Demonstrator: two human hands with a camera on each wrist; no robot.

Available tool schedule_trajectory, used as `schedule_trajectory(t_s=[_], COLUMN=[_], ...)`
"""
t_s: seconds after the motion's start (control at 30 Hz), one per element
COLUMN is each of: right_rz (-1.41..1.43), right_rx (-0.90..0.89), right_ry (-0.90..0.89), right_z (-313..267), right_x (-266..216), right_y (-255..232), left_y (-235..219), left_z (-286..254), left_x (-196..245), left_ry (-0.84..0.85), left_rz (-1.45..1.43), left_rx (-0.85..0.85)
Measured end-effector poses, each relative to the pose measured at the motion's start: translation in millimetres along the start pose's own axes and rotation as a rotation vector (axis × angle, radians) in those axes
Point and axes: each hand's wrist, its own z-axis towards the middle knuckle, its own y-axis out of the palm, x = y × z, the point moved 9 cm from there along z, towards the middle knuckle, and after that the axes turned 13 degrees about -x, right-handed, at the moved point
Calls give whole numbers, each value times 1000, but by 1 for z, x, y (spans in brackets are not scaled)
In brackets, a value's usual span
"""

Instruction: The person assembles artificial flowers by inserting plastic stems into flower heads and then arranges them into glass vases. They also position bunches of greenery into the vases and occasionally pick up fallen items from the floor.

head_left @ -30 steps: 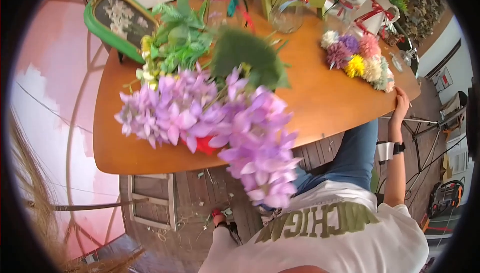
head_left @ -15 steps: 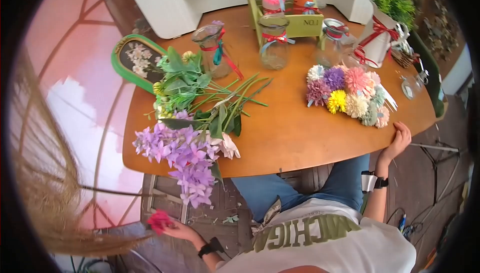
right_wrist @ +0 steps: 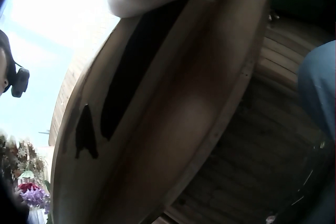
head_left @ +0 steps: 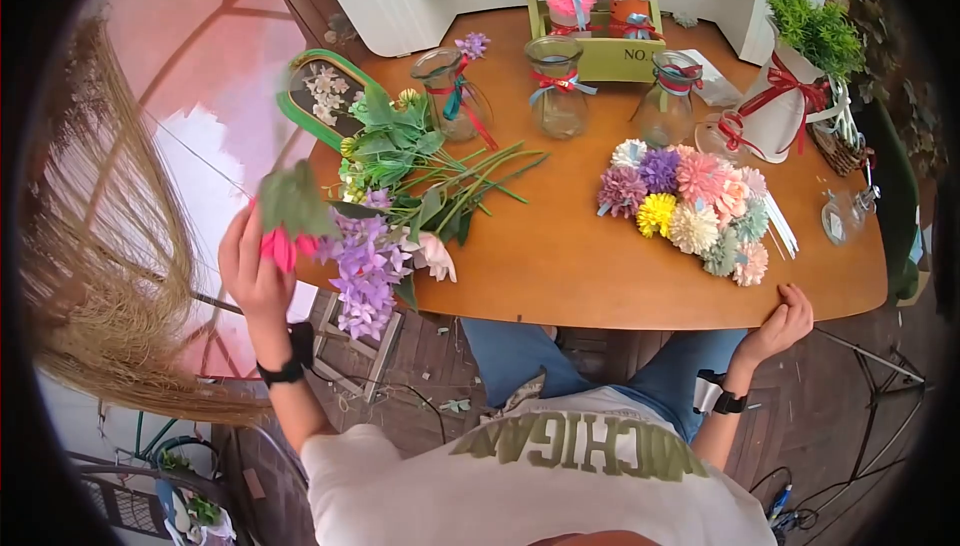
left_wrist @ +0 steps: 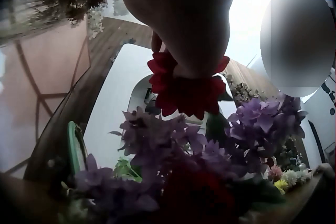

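My left hand (head_left: 258,271) is raised at the table's left end and pinches a red flower (left_wrist: 186,90) with layered petals. A blurred green leaf (head_left: 297,198) stands above its petals in the head view. Just beside this hand, purple flowers (head_left: 365,271) and a pale pink flower (head_left: 435,256) lie with their stems pointing right. My right hand (head_left: 780,329) rests on the front edge of the table (head_left: 560,286) with relaxed fingers. Near it lies a cluster of colourful pompom-like flowers (head_left: 695,221); in the right wrist view the table's underside (right_wrist: 173,119) fills the middle.
Glass vases with ribbons stand along the back, among them a middle vase (head_left: 560,91). Behind them is a green box (head_left: 610,61) with two dolls. A green-framed picture (head_left: 325,96) stands at left, a white pitcher (head_left: 780,111) with greenery at right. Dried stems (head_left: 120,246) hang at far left.
My left hand has come up from low beside the seat to the table's left end, carrying the red flower. My right hand stays at the table edge. The head view has shifted.
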Motion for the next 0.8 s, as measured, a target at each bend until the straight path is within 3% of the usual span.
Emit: schedule_trajectory(t_s=[0.17,0.27,0.33,0.4,0.47,0.53,0.57,0.6,0.67,0.73,0.8], right_rz=[6,-14,-5,2,-1,-8,-13,-30,12,0,15], right_rx=[-10,-18,-28,-32,-40,-48,-60,-43,-84,-73,-76], right_ry=[-19,-31,-28,-20,-29,-18,-12,2,-4,-2,7], right_z=[0,1,2,2,2,2,2,3,4,4,5], right_x=[-2,-2,-5,-5,-5,-5,-5,-5,-7,-9,-8], right_y=[1,1,1,0,-1,-1,-1,-4,-3,-4,-3], left_y=[6,19,29,50,53,40,16,-10,-46,-37,1], left_z=[52,58,61,60,55,40,35,30,26,26,20], left_x=[-1,2,0,2,-1,-24,-15,1,70,152,202], left_ry=[38,167,129,153,90,-249,-350,-446,-281,1,82], left_rz=[28,72,28,70,80,-84,-172,-263,-169,-277,-269], left_rx=[-112,-174,-209,-373,-382,-340,-231,-123,-40,-184,-353])
